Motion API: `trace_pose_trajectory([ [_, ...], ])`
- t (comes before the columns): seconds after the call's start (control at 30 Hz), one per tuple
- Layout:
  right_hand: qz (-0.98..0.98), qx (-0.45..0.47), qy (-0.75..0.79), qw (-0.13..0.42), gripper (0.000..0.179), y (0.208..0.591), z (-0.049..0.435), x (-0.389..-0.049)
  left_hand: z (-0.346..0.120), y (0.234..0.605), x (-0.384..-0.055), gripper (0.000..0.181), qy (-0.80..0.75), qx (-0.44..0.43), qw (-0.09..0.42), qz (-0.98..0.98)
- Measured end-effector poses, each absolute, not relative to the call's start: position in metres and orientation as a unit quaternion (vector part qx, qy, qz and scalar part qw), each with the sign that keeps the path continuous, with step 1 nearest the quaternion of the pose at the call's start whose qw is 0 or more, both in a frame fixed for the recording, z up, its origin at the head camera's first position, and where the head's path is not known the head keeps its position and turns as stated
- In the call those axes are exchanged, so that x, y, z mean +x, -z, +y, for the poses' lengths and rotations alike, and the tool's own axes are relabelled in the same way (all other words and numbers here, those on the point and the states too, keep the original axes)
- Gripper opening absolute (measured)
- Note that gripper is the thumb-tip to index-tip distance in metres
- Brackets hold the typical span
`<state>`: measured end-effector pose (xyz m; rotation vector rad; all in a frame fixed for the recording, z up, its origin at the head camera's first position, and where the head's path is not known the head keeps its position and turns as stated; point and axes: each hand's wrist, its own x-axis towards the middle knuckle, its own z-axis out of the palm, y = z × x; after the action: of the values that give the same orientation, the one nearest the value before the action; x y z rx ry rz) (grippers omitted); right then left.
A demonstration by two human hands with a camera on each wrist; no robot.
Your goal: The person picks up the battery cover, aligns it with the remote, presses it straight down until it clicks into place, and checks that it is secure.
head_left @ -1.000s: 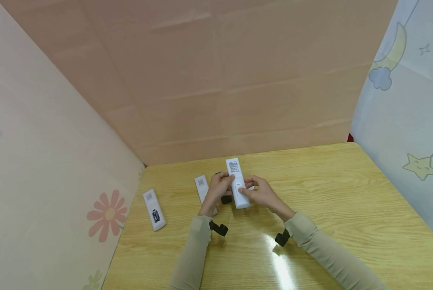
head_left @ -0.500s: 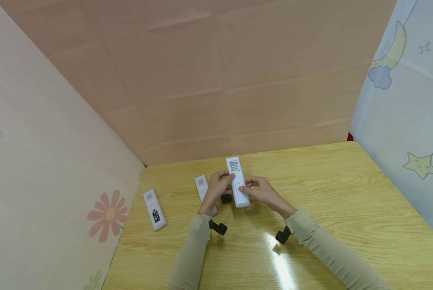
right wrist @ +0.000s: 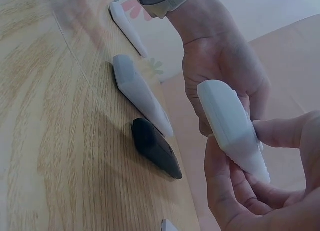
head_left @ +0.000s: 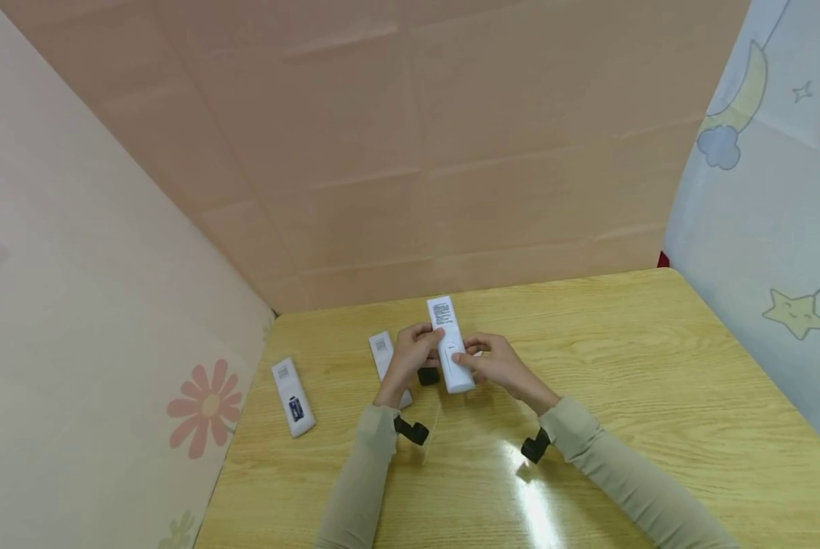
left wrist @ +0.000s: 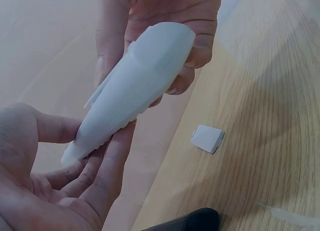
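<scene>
White remote (head_left: 453, 340), long axis forward, label end (head_left: 441, 313) farthest.

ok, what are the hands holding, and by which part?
A white remote: the left hand around mid-length, the right hand nearer the end toward the wearer.

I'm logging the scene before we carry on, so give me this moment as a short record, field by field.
Held: white oblong plastic remote, printed side facing the head camera
Left hand: grips its left edge
Right hand: grips its right edge, lower down
Far left: similar white plastic remote with open compartment, dark blue inside
Behind left hand: partly hidden white plastic remote
Beside that: black oblong object
Loose: small white plastic piece
Surface: light wood-grain table
</scene>
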<state>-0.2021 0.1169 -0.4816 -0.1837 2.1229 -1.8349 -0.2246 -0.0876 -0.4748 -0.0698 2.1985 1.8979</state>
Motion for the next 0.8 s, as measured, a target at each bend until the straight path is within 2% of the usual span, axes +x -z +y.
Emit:
trace_pose_trajectory([
  [0.8, 0.741, -0.065, 0.65, 0.157, 0.039, 0.4834, 0.1211, -0.2008, -0.0819, 0.4728, -0.2254, 0.046, -0.648, -0.035, 0.115, 0.752],
])
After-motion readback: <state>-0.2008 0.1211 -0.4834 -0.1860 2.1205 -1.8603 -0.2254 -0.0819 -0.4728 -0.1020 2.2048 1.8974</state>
